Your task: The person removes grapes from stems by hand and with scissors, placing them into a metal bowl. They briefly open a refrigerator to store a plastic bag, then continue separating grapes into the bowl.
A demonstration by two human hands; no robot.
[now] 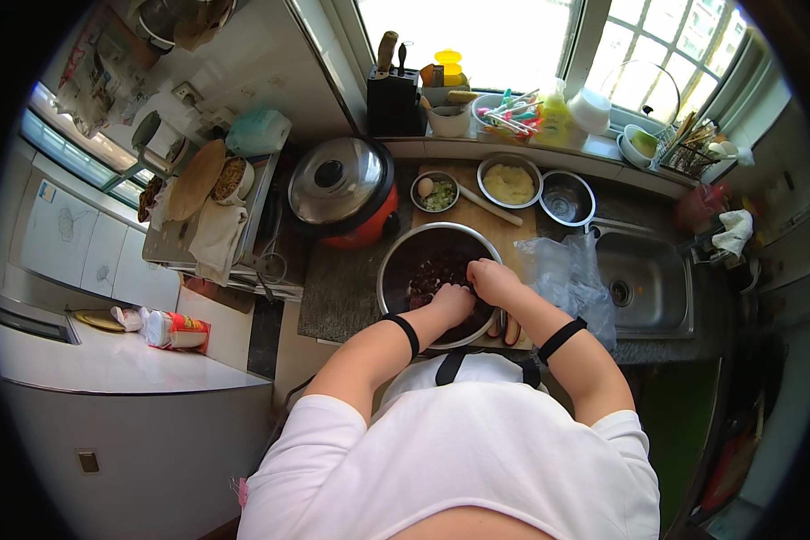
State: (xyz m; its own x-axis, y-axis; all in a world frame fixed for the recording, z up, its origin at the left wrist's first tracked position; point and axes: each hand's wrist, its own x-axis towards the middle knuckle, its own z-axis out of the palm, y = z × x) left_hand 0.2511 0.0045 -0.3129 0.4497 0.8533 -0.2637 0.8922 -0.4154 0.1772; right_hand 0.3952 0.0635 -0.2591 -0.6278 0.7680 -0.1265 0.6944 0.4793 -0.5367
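A large stainless steel bowl (386,270) stands before me at the counter's front edge, with dark reddish pieces (439,270) in it. My left hand (453,303) is down inside the bowl, its fingers curled; what lies under them is hidden. My right hand (493,280) is over the bowl's right rim, fingers bent inward close to my left hand; whether it holds a piece cannot be made out. Behind the bowl, on a wooden board (439,219), are a small bowl with an egg (426,187) and chopped greens (440,196), and a rolling pin (493,206).
A red electric pot (358,226) with a metal lid stands at the left. Behind right are a bowl of yellowish mash (508,185) and a metal bowl (567,198). Plastic bags (567,283) lie between the large bowl and the sink (648,290). A knife block (396,101) stands on the sill.
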